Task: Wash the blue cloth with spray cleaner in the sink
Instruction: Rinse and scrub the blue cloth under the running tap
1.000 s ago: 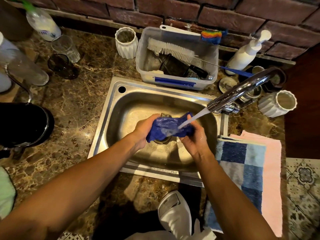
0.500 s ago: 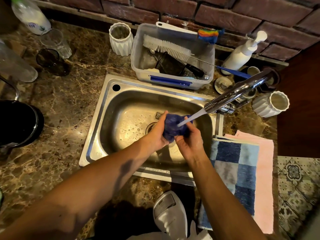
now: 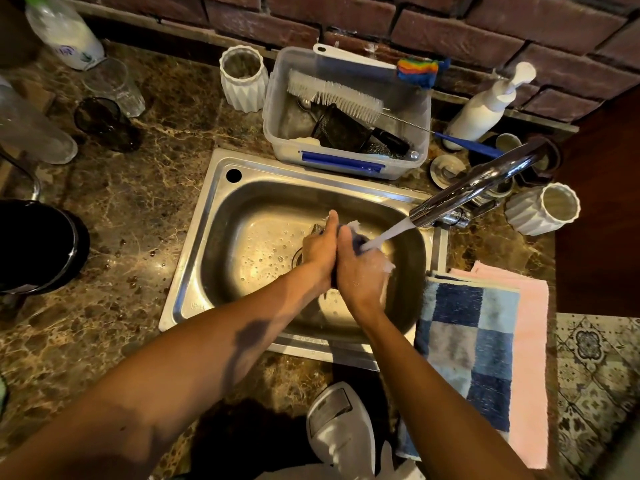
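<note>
Over the steel sink [image 3: 207,233] my left hand [image 3: 320,249] and my right hand [image 3: 360,271] are pressed together around the blue cloth [image 3: 358,239]. Only a small dark blue patch of the cloth shows between them, near the right hand's fingers. Water runs from the chrome tap [image 3: 474,185] onto that patch and the right hand. White foam clings to the right hand's edge. A white spray bottle [image 3: 341,427] stands at the counter's near edge, below the sink.
A clear tub [image 3: 346,164] with a bottle brush sits behind the sink. White ribbed cups [image 3: 242,77] [image 3: 543,209] flank it, and a pump bottle [image 3: 485,109] stands at the back right. Checked and pink towels [image 3: 485,341] lie right of the sink. Glasses and a black pot [image 3: 38,244] occupy the left.
The cloth was spread between both hands a second ago. It has been bunched up and my hands have closed together over it, so most of it is now hidden.
</note>
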